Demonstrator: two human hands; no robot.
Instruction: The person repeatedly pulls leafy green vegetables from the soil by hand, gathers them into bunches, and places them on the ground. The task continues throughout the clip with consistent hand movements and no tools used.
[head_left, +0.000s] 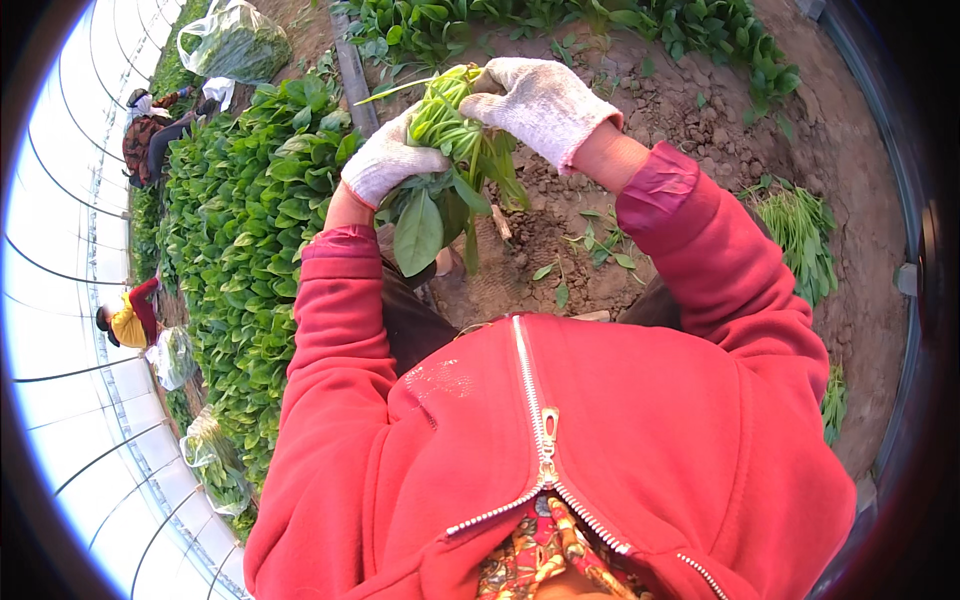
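My left hand (390, 159), in a light knitted glove, is closed round a bunch of leafy greens (442, 124). The pale green stems point up and away, and broad dark leaves hang below the glove. My right hand (536, 105), gloved alike, has its thumb and fingers at the stem ends on the bunch's right side; whether it grips any stems cannot be told. Below the hands, loose leaves (600, 244) lie on the brown soil. Piles of cut greens (799, 232) rest on the ground at the right.
A dense bed of leafy plants (240, 217) grows at the left, with more plants (690, 30) at the far side. Filled clear plastic bags (240, 49) stand beyond the bed. Two other people (139, 142) are there. A narrow board (352, 71) lies by the bed.
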